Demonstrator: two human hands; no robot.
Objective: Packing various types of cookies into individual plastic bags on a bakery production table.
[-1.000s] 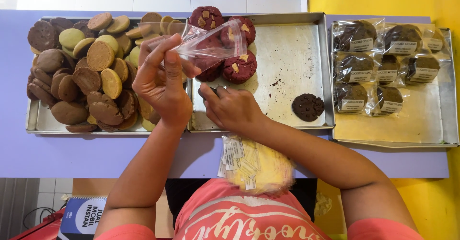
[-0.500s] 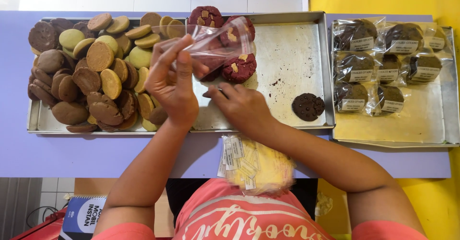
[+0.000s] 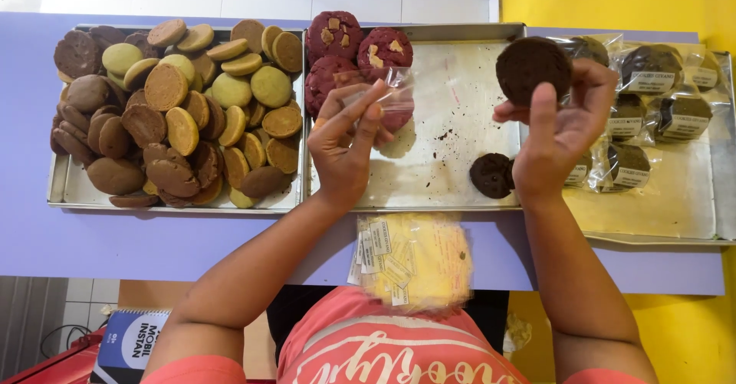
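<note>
Over trays, right grip [image 3: 556,123] pinches dark cookie [image 3: 533,68].

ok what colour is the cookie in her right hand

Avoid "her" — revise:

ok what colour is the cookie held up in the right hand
Dark chocolate brown, plain on top, seen best in the head view: cookie in the right hand.

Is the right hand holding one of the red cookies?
No: the right hand holds a dark brown cookie up over the middle tray, while the red cookies lie near the left hand.

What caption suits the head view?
Right hand lifts a dark cookie; left hand holds a clear bag.
</note>
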